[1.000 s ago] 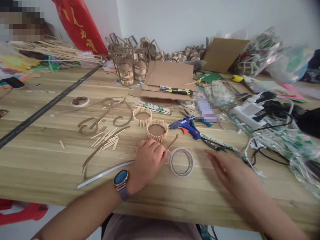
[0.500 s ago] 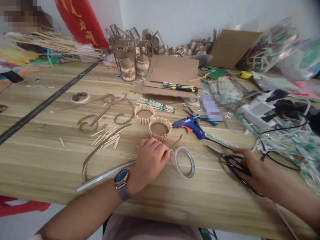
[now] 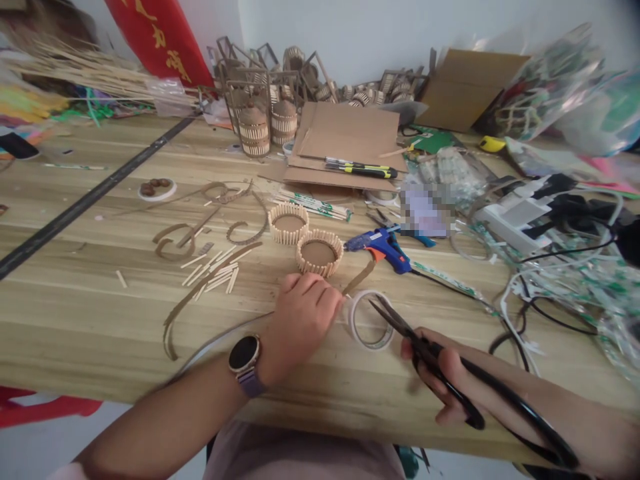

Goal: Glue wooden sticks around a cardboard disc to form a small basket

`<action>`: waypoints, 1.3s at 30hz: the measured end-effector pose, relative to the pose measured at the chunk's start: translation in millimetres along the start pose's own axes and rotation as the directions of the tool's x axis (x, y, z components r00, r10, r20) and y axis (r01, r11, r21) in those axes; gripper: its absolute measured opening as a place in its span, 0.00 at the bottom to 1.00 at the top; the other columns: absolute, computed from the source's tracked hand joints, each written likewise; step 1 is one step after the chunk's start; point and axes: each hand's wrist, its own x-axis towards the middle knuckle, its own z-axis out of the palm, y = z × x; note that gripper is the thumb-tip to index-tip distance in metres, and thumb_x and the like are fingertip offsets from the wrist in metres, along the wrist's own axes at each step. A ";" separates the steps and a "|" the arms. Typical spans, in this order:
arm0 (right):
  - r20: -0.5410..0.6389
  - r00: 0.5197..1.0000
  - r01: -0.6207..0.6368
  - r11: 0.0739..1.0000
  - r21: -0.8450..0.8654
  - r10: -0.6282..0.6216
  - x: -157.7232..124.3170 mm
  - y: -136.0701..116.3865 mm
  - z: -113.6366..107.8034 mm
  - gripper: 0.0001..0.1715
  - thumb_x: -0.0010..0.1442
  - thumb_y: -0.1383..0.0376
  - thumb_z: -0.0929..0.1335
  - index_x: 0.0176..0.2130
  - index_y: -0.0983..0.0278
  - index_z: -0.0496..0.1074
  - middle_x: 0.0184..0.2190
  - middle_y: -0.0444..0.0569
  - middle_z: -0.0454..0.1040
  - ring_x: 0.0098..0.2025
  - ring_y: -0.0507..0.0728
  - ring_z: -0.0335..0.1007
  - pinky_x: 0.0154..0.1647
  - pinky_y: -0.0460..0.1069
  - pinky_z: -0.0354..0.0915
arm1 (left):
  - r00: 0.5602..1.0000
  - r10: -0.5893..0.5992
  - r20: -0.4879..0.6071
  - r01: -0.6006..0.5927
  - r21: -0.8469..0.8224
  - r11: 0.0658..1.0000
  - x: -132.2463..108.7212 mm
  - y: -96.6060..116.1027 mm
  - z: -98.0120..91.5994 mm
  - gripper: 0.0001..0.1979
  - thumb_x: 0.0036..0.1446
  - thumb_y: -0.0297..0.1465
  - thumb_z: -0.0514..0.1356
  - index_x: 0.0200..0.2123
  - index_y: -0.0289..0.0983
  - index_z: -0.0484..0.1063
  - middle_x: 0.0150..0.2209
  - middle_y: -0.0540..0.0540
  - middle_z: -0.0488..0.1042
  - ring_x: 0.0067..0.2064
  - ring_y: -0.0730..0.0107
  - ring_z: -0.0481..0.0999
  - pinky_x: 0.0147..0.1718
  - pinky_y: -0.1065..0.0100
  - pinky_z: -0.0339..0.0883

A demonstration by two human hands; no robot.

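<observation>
My left hand (image 3: 306,319), a watch on its wrist, is closed, its fingertips bent out of sight. A narrow pale strip (image 3: 213,340) runs out from under it on the left, and a short brown strip (image 3: 361,276) juts from its fingertip side. My right hand (image 3: 445,373) grips black-handled scissors (image 3: 417,347), blades pointing left above a roll of white tape (image 3: 354,327). That roll lies just right of my left hand. Beyond my left hand stand two round stick-walled cups, a nearer one (image 3: 320,261) and a farther one (image 3: 289,230).
A blue glue gun (image 3: 383,248) lies right of the cups. Cut sticks (image 3: 220,270) and curled brown strips (image 3: 173,241) lie to the left. Behind are stacked cardboard (image 3: 350,133) with cutters on it and small stick lanterns (image 3: 254,130). Cords and a white power strip (image 3: 515,217) fill the right.
My right hand has picked the scissors up from the table and brought them left over the tape roll. The pale strip has bent, and the brown strip by my left fingertips shows larger.
</observation>
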 end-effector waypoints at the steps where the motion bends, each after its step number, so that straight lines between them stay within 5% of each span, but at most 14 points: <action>1: 0.084 0.996 -0.011 0.999 0.038 0.008 0.2 -5.0 0.4 0.40 0.57 0.32 0.57 0.41 0.59 0.76 0.34 0.49 0.77 0.29 0.56 0.75 0.32 0.52 0.78 | 1.000 0.024 -0.017 -0.023 0.022 0.999 -0.3 0.1 0.0 0.10 0.67 0.27 0.54 0.31 0.37 0.68 0.32 0.49 0.77 0.39 0.65 0.73 0.39 0.61 0.57; 3: 0.180 0.984 -0.032 0.997 0.076 0.018 2.1 -13.6 0.9 0.38 0.58 0.33 0.57 0.41 0.58 0.74 0.35 0.49 0.76 0.30 0.56 0.74 0.33 0.51 0.77 | 0.996 0.083 -0.038 -0.080 0.073 0.994 -0.8 0.7 -0.5 0.09 0.67 0.25 0.55 0.32 0.37 0.68 0.32 0.49 0.78 0.39 0.66 0.74 0.39 0.62 0.56; 9: 0.129 0.986 -0.104 0.995 0.006 0.102 6.9 -30.5 6.3 0.42 0.52 0.30 0.60 0.43 0.60 0.74 0.30 0.47 0.75 0.24 0.54 0.71 0.30 0.51 0.76 | 0.974 0.206 -0.096 -0.190 0.152 0.970 -0.6 4.9 -5.5 0.07 0.65 0.24 0.54 0.35 0.36 0.70 0.32 0.49 0.77 0.37 0.67 0.75 0.38 0.62 0.56; 22: -0.069 0.997 -0.019 0.992 0.127 0.028 4.1 -28.2 40.2 0.36 0.59 0.35 0.59 0.42 0.61 0.74 0.31 0.48 0.74 0.29 0.56 0.72 0.25 0.49 0.75 | 0.968 0.224 -0.112 -0.203 0.170 0.964 -1.3 14.7 -14.2 0.11 0.65 0.23 0.52 0.30 0.38 0.68 0.27 0.51 0.74 0.28 0.69 0.68 0.34 0.63 0.52; 27: -0.027 0.997 -0.065 0.988 0.138 0.069 3.4 -30.5 41.0 0.36 0.58 0.35 0.59 0.42 0.61 0.72 0.33 0.47 0.72 0.21 0.49 0.65 0.18 0.46 0.70 | 0.965 0.228 -0.132 -0.204 0.176 0.963 -1.8 16.5 -15.1 0.11 0.64 0.23 0.53 0.29 0.38 0.68 0.27 0.51 0.74 0.28 0.69 0.67 0.34 0.63 0.52; 35: 0.113 0.994 -0.022 0.985 0.170 0.002 19.7 -7.9 38.4 0.34 0.54 0.36 0.64 0.37 0.63 0.71 0.28 0.46 0.66 0.30 0.54 0.69 0.11 0.40 0.62 | 0.951 0.259 -0.167 -0.225 0.198 0.954 -2.8 15.9 -14.0 0.08 0.63 0.22 0.54 0.32 0.36 0.69 0.26 0.51 0.73 0.27 0.68 0.66 0.34 0.63 0.52; 39: 0.028 0.998 0.041 0.978 0.207 -0.048 17.6 -9.6 35.8 0.36 0.54 0.33 0.63 0.37 0.62 0.71 0.28 0.45 0.66 0.29 0.53 0.67 0.18 0.44 0.70 | 0.955 0.241 -0.173 -0.209 0.183 0.961 -2.9 14.6 -14.2 0.09 0.64 0.23 0.55 0.30 0.37 0.67 0.26 0.51 0.73 0.28 0.68 0.67 0.33 0.63 0.52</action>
